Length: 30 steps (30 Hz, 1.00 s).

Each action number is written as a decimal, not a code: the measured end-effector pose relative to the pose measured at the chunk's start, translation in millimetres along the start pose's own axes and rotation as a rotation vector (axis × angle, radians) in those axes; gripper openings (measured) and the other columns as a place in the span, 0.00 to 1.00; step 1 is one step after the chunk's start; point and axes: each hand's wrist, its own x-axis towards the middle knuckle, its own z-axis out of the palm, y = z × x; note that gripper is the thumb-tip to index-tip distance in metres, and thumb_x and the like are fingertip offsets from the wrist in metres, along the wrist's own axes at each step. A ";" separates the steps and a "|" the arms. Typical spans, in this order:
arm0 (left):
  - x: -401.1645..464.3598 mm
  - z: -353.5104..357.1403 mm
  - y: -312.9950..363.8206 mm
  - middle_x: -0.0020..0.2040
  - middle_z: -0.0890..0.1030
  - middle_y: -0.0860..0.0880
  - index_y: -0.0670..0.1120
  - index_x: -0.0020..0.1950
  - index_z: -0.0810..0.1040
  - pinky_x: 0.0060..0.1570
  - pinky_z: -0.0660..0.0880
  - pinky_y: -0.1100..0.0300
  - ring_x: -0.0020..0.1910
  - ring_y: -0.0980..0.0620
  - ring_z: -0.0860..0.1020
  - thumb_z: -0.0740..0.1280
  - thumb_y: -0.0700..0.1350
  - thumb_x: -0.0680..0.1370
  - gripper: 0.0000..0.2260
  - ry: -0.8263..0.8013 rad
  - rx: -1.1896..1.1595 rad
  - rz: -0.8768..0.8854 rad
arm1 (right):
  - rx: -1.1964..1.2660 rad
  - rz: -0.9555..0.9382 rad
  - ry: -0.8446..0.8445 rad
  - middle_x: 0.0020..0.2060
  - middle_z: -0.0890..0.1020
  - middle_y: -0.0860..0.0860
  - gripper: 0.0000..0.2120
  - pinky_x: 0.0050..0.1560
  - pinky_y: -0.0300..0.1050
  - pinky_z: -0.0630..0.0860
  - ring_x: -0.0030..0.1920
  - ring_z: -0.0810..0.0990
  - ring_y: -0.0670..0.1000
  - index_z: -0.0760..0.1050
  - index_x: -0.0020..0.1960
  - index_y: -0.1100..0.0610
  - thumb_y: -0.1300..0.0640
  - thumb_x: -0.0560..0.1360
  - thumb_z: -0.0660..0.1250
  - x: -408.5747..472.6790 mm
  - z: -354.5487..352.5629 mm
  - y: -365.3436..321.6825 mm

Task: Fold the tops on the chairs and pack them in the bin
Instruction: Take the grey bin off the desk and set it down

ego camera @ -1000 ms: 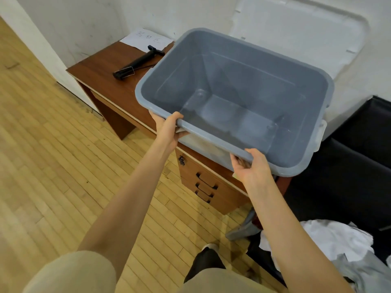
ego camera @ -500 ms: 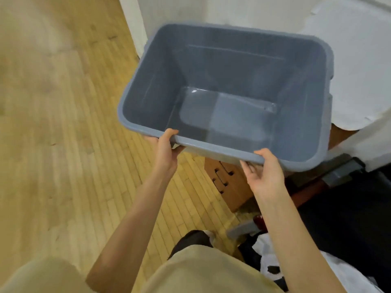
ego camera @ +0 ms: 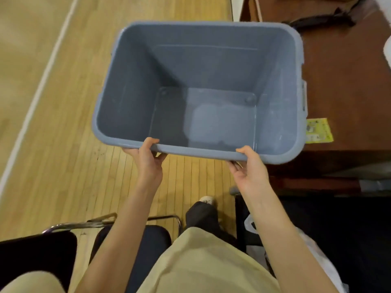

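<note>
— What's over on the left, from where you stand?

— Pale wooden floor (ego camera: 53, 144) with a white line (ego camera: 36, 98) running across it. Lower down, a black chair (ego camera: 38, 254) with a chrome frame, and a second dark seat just beside it, partly hidden by the person's left forearm.

— And the left hand?

— The left hand (ego camera: 148, 159) grips the near rim of the grey bin (ego camera: 131, 85). The thumb is hooked over the top of the rim, and the fingers are curled underneath it, against the outer wall. So the rim sits clamped between thumb and fingers.

— Where is the bin itself?

— Held up in the air in front of the person, open side up, over the floor, with its right part overlapping the edge of the brown desk (ego camera: 342, 85). I can see straight down to its bare bottom.

— The right hand?

— The right hand (ego camera: 249, 170) holds the same near rim, further along toward the corner. Thumb on top of the rim, fingers folded under it, mostly out of sight.

— Anything to the right?

— A yellow slip (ego camera: 319, 130) on the desk, just beside the bin's right wall, and a black object (ego camera: 321, 20) lying at the far end. Below the right forearm, some white cloth (ego camera: 317, 256) on a dark seat.
</note>
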 end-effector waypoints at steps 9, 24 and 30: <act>90.6 -90.6 -104.4 0.50 0.71 0.46 0.56 0.71 0.55 0.51 0.78 0.50 0.48 0.51 0.74 0.65 0.32 0.72 0.34 0.162 0.024 -0.196 | -0.126 0.302 0.179 0.52 0.76 0.60 0.10 0.53 0.53 0.79 0.51 0.78 0.57 0.69 0.51 0.61 0.71 0.73 0.64 129.1 -43.1 96.9; 278.9 -189.2 -376.5 0.53 0.70 0.44 0.44 0.62 0.64 0.55 0.78 0.48 0.54 0.47 0.74 0.65 0.30 0.76 0.19 0.255 0.109 -0.541 | -0.111 0.466 0.284 0.47 0.79 0.58 0.05 0.53 0.52 0.76 0.50 0.79 0.56 0.72 0.48 0.62 0.69 0.76 0.61 409.2 -203.3 253.1; 309.7 -230.4 -453.8 0.67 0.70 0.39 0.42 0.74 0.59 0.42 0.81 0.55 0.59 0.42 0.76 0.68 0.32 0.73 0.32 0.262 0.116 -0.566 | -0.122 0.446 0.299 0.47 0.81 0.57 0.08 0.37 0.51 0.83 0.49 0.80 0.56 0.74 0.52 0.61 0.70 0.76 0.61 461.7 -253.0 286.2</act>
